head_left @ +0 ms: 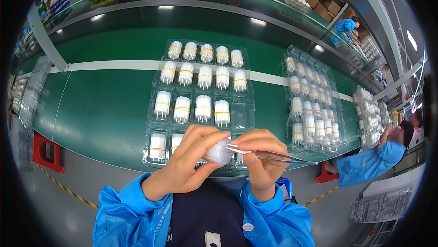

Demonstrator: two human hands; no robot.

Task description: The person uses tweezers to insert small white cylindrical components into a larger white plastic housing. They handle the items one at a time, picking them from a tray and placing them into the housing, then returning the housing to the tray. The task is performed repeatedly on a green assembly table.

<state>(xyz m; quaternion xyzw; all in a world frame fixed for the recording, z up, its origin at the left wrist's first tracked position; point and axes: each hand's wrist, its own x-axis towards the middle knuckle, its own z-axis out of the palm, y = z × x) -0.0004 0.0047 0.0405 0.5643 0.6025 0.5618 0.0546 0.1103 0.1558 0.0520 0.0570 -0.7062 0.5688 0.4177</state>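
My left hand (182, 162) is closed round a short white cylinder (218, 155), its round end turned toward my right hand. In my right hand (265, 153) is a pair of metal tweezers (285, 157), pinched between thumb and fingers. The tweezers' tips reach to the end of the cylinder; what they grip there, if anything, is too small to tell. Just beyond my hands lies a clear plastic tray (246, 110) with rows of white cylinders (205, 77), which have yellow bands and metal pins at their lower ends. My hands hide part of its nearest row.
A second clear tray (292, 145) of white cylinders stands to the right on the green bench (91, 105), with more trays farther right. Stacked clear trays (34, 91) are at the left. A person in blue (372, 162) sits at the right, near a red stool (326, 174).
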